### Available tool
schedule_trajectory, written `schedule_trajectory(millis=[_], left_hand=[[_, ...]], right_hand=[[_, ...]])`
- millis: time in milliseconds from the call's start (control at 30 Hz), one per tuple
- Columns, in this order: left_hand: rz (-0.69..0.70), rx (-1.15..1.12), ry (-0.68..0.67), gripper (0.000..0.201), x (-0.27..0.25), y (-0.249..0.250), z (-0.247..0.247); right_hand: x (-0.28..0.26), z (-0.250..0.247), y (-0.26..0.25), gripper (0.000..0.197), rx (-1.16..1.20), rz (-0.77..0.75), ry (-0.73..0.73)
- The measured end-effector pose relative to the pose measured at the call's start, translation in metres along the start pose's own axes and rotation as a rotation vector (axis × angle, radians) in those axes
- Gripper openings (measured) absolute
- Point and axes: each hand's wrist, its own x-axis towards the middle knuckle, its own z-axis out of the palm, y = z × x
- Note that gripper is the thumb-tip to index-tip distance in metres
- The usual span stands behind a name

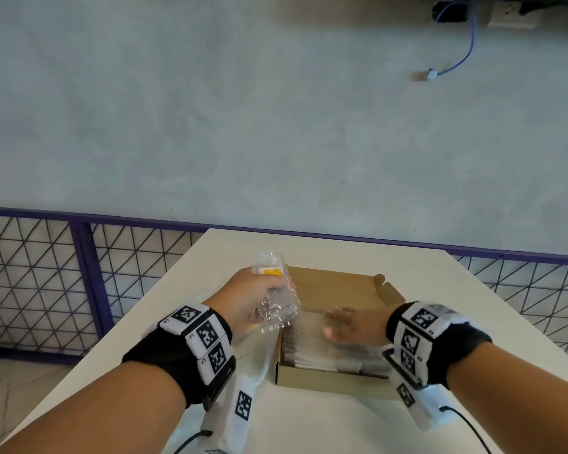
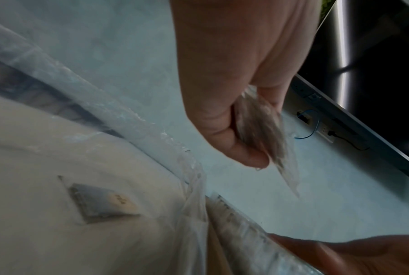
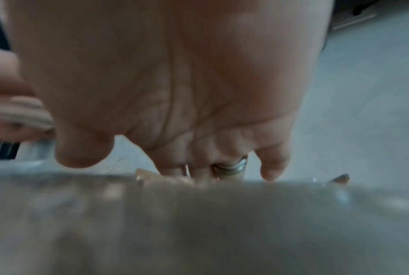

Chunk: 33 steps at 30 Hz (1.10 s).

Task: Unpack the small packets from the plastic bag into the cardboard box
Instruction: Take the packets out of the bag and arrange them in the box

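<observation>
An open cardboard box (image 1: 333, 385) sits on the white table, filled with clear packets (image 1: 322, 355) standing in a row. My left hand (image 1: 253, 298) grips a bundle of small clear packets (image 1: 277, 306), one with a yellow label, held above the box's left rim; the same bundle (image 2: 267, 134) shows in the left wrist view, pinched between thumb and fingers. My right hand (image 1: 348, 326) lies flat, fingers straight, on the packets inside the box; its palm (image 3: 175, 93) hovers over blurred packets (image 3: 198, 223). The plastic bag (image 1: 256, 362) lies left of the box, under my left wrist.
The white table (image 1: 473, 306) ends just behind the box. A purple-framed wire fence (image 1: 79, 276) runs behind and to both sides. A blue cable (image 1: 456, 60) lies on the grey floor far off. One lone packet (image 2: 99, 202) shows through the bag.
</observation>
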Motion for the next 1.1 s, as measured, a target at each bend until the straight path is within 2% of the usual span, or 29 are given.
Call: schedule_trajectory(millis=[67,133,200,300,367,433,467,500,533,633,733,767,833,1000,1100], left_hand=[[-0.002,-0.024,-0.003,0.010,-0.003,0.000,0.003],[0.003,-0.024,-0.004,0.012,-0.009,0.002,0.006],[0.018,-0.011,0.000,0.013,-0.015,0.003,0.008],[0.047,-0.011,-0.026,0.008,-0.019,0.003,0.012],[0.055,-0.026,-0.068,0.010,-0.025,0.006,0.016],[0.058,-0.029,-0.121,0.018,-0.032,0.010,0.021],[0.062,-0.025,-0.142,0.016,-0.035,0.011,0.023],[0.069,-0.023,-0.163,0.010,-0.038,0.012,0.024],[0.078,-0.015,-0.171,0.006,-0.040,0.013,0.024],[0.097,0.048,-0.130,0.024,-0.042,0.013,0.021],[0.081,0.038,-0.086,0.029,-0.044,0.015,0.017],[0.080,0.025,-0.070,0.029,-0.045,0.017,0.016],[0.090,-0.005,-0.033,0.029,-0.043,0.016,0.014],[0.085,-0.013,0.012,0.029,-0.036,0.012,0.009],[0.086,0.002,0.006,0.022,-0.031,0.011,0.006]], right_hand=[[-0.002,0.006,-0.005,0.061,0.025,0.015,0.019],[-0.006,0.005,-0.008,0.059,0.097,0.020,0.098],[-0.012,-0.002,-0.008,0.064,0.257,-0.011,0.204],[-0.018,-0.012,-0.017,0.072,0.541,-0.137,0.374],[-0.021,-0.016,-0.029,0.058,0.684,-0.211,0.468],[-0.022,-0.018,-0.039,0.030,0.797,-0.227,0.613],[-0.022,-0.019,-0.041,0.017,0.849,-0.218,0.673],[-0.023,-0.021,-0.040,0.014,0.896,-0.204,0.718],[-0.024,-0.023,-0.038,0.021,0.914,-0.177,0.750],[-0.027,-0.029,-0.023,0.032,0.891,-0.111,0.843],[-0.032,-0.034,-0.008,0.021,0.714,-0.002,0.942],[-0.033,-0.035,-0.004,0.015,0.638,0.027,0.951],[-0.033,-0.034,0.002,0.023,0.484,0.079,0.907],[-0.012,-0.024,0.012,0.032,0.184,0.121,0.677],[-0.001,-0.015,0.010,0.042,0.062,0.134,0.544]])
